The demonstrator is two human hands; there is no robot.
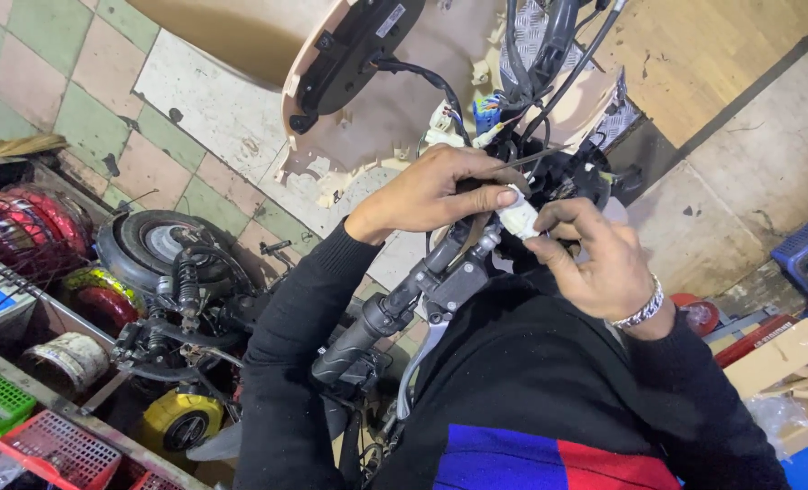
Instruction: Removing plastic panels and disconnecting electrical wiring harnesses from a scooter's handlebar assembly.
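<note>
Above the handlebar (395, 308), a small white connector (518, 218) is pinched between both hands. It is held by the left hand (436, 192) from the upper left, the fingertips (504, 195) pressed together on its near end, and by the right hand (595, 254) from the lower right, thumb and forefinger closed on its other end. Its long axis is laid on a slant, running from upper left to lower right, with the upper end pointed toward the wiring (531, 82). That bundle of black cables is seen hanging just behind it, against the beige panel (377, 109) of the scooter. A metal bracelet (640, 310) is worn on the right wrist. The black grip of the handlebar is pointed down to the lower left. A wheel (154, 243) and a red crate (54, 446) are seen well apart at left.
</note>
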